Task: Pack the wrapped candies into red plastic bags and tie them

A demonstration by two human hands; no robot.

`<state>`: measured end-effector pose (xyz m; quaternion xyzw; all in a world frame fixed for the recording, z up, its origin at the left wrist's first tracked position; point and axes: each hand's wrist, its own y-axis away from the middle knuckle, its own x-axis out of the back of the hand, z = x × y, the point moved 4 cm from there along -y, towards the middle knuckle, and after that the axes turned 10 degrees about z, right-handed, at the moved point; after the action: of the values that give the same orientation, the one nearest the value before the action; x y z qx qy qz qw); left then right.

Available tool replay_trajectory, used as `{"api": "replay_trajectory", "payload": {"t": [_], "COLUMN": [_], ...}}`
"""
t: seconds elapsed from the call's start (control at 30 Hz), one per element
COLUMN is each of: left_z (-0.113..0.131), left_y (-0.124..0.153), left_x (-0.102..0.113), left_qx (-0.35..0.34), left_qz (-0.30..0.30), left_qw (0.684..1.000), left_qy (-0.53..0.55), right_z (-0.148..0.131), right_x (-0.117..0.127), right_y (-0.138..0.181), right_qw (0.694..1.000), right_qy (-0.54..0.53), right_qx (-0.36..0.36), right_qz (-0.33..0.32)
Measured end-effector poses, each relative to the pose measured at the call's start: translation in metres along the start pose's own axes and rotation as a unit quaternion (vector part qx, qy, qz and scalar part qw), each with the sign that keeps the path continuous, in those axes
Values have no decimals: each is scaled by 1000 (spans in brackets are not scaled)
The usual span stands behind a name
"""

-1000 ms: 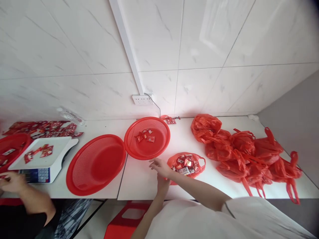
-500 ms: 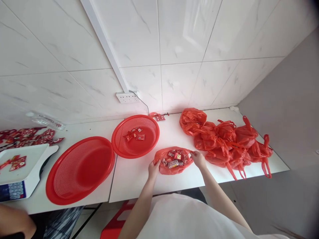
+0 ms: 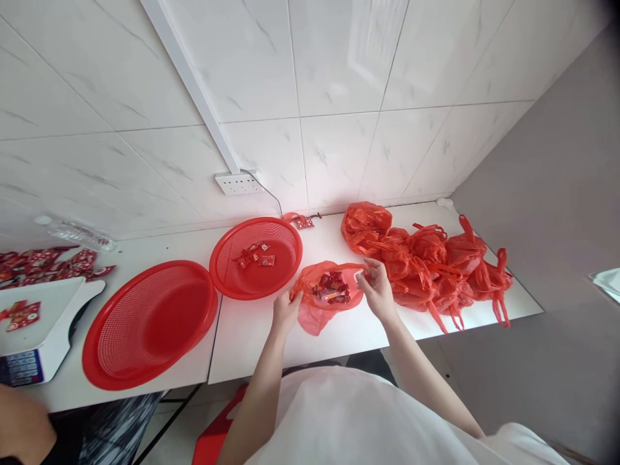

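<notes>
**Both hands hold open red bag of sweets**

Left hand (image 3: 285, 310) fingers pinch left rim of red plastic bag (image 3: 324, 294); right hand (image 3: 378, 290) fingers pinch its right rim. Bag lifted slightly, mouth spread, wrapped sweets (image 3: 330, 288) inside, bottom sagging to white bench (image 3: 349, 332). Just left and farther: small red basket (image 3: 256, 257) with a few sweets. Left of that, large red basket (image 3: 148, 323). Right: pile of tied red bags (image 3: 431, 265). Far left: white scale (image 3: 43, 323); another person's arm (image 3: 22, 429) at near-left corner.
</notes>
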<state>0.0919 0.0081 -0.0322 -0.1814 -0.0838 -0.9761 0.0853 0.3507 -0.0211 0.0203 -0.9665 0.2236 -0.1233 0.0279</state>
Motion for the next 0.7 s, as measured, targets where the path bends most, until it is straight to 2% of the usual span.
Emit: {"api": "replay_trajectory", "payload": {"t": [0.07,0.13,0.2,0.27,0.33,0.43,0.47,0.53,0.6,0.7], "left_z": [17,37,58,72,76,53,38,3,-24,-34], "left_y": [3,7,12,16,15,5,2,0,7,21], "left_x": [-4,-11,-21,-28,-26,-8,-1,2,-10,-40], "left_qx": [-22,-64,-114,-140,-139,-102,-80,-21,14,-16], "left_qz": [-16,-39,-86,-138,-151,-75,-44,-25,-88,-130], "left_qw": [1000,997,989,980,979,988,992,998,996,990], "left_qy": [2,-15,-34,-33,6,83,92,61,11,45], "right_z": [-9,-14,-13,-9,-1,8,10,13,15,15], "right_x": [-11,-28,-45,-58,-65,-61,-57,-50,-46,-49], "right_y": [5,11,14,14,9,-1,-4,-9,-12,-8], "right_qw": [998,986,972,965,964,970,973,976,978,979], "right_qy": [7,31,61,100,142,161,159,157,150,116], "right_qx": [36,53,69,80,73,35,19,-14,-37,-69], "right_qz": [-57,-154,-218,-229,-214,-176,-166,-150,-142,-155]}}
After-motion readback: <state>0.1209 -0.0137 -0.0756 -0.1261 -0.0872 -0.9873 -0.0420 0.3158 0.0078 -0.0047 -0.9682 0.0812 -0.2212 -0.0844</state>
